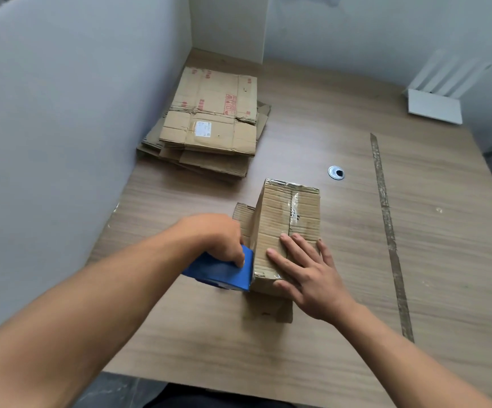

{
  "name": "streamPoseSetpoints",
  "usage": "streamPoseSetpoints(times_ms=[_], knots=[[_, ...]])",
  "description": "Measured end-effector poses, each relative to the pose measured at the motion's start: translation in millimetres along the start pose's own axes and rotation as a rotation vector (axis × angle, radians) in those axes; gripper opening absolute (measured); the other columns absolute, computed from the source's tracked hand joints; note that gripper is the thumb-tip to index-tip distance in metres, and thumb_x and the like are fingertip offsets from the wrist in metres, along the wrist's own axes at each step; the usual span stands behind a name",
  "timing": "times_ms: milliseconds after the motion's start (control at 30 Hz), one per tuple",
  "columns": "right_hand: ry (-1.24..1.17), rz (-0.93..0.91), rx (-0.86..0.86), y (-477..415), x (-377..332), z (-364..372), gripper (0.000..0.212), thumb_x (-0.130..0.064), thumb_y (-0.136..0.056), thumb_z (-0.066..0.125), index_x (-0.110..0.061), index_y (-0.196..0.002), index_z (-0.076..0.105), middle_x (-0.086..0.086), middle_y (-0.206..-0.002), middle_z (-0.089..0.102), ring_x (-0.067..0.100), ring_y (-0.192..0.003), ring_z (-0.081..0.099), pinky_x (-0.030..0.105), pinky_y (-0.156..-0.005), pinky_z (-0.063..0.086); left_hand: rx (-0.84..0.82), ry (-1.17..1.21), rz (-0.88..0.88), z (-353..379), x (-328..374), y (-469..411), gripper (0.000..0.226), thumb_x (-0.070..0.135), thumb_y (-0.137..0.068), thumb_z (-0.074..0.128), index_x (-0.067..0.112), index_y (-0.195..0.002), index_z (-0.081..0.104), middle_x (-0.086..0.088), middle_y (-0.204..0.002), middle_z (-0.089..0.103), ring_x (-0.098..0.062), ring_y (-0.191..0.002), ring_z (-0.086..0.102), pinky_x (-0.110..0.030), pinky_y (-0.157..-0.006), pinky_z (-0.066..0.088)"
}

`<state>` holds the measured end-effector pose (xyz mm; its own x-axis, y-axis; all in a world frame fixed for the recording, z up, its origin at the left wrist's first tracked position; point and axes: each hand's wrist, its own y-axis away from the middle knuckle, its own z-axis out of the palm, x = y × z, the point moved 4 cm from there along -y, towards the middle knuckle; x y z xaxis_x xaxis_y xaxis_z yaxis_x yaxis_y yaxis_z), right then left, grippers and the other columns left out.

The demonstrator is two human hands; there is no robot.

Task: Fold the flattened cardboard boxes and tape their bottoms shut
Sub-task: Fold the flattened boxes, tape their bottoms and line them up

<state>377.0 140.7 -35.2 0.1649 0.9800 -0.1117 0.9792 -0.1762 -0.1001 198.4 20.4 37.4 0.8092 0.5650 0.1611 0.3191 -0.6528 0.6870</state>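
On the table (342, 304), one folded box (283, 219), one dispenser (224, 272) — one stack (212, 128).

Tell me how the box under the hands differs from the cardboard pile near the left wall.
The box is folded into shape, closed flaps up; the pile lies flat. The box is one piece; the pile is several layered sheets. The right hand presses the box while the left hand holds a blue tape dispenser at its edge; nothing touches the pile. Both are brown corrugated cardboard on the table.
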Motion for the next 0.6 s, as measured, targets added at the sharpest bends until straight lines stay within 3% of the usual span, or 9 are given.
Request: streamPoseSetpoints(times_ms=[67,133,267,367,467,533,600], knots=[[0.007,0.014,-0.037,-3.0,-1.7,-1.4,0.057,-0.062,-0.093,0.036,-0.044,-0.147,0.034,0.0,-0.155,0.042,0.022,-0.143,0.036,0.047,-0.113,0.017,0.111,-0.138,-0.041,3.5,16.8,0.3,0.026,0.038,-0.085,0.06,0.021,-0.104,0.066,-0.002,-0.107,0.066,-0.027,-0.1,0.063,-0.032,-0.074,0.048],[-0.005,0.033,-0.091,-3.5,-4.0,-2.9,0.059,-0.062,-0.092,0.036,-0.044,-0.147,0.032,0.0,-0.156,0.041,0.023,-0.144,0.037,0.046,-0.114,0.013,0.162,-0.198,-0.065,21.6,26.7,-0.5,0.03,0.033,-0.089,0.056,0.021,-0.115,0.065,-0.002,-0.119,0.066,-0.027,-0.11,0.063,-0.033,-0.081,0.047],[-0.116,0.109,-0.183,-1.9,-10.7,-8.6,0.072,-0.067,-0.08,0.028,-0.047,-0.149,0.03,-0.006,-0.166,0.014,0.018,-0.154,0.003,0.048,-0.12,-0.006,0.243,-0.026,-0.167,56.4,-2.1,-1.6,0.037,0.041,-0.091,0.053,0.027,-0.126,0.058,-0.003,-0.124,0.065,-0.028,-0.113,0.061,-0.034,-0.078,0.043],[-0.209,0.151,-0.137,-4.6,-17.2,-14.0,0.077,-0.072,-0.078,0.03,-0.046,-0.15,0.031,-0.005,-0.167,0.003,0.017,-0.153,-0.013,0.051,-0.121,-0.008,0.343,0.003,-0.219,84.9,-36.0,-1.9,0.047,0.048,-0.096,0.049,0.04,-0.141,0.037,-0.005,-0.122,0.065,-0.031,-0.109,0.063,-0.034,-0.075,0.044],[-0.378,0.228,0.048,-0.6,-15.6,-14.2,0.069,-0.066,-0.085,0.044,-0.044,-0.149,0.034,-0.003,-0.166,0.011,0.017,-0.153,-0.009,0.049,-0.121,0.003,0.343,0.05,-0.22,118.5,-56.0,-8.6,0.065,0.046,-0.101,0.041,0.044,-0.155,0.005,-0.007,-0.12,0.062,-0.031,-0.104,0.062,-0.036,-0.074,0.045],[-0.53,0.335,0.174,7.8,-11.0,-15.6,0.064,-0.059,-0.086,0.053,-0.045,-0.147,0.037,-0.003,-0.164,0.016,0.016,-0.154,-0.002,0.044,-0.121,0.009,0.364,0.082,-0.192,136.0,-62.3,-13.9,0.068,0.044,-0.102,0.038,0.043,-0.156,-0.005,-0.008,-0.118,0.058,-0.031,-0.098,0.061,-0.036,-0.07,0.042],[-0.668,0.467,0.214,16.3,-7.3,-18.4,0.063,-0.052,-0.085,0.058,-0.048,-0.144,0.035,-0.006,-0.163,0.019,0.012,-0.152,0.008,0.037,-0.121,0.015,0.39,0.085,-0.186,147.1,-61.9,-15.6,0.07,0.045,-0.103,0.037,0.042,-0.155,-0.009,-0.009,-0.118,0.057,-0.031,-0.099,0.059,-0.038,-0.076,0.043]])
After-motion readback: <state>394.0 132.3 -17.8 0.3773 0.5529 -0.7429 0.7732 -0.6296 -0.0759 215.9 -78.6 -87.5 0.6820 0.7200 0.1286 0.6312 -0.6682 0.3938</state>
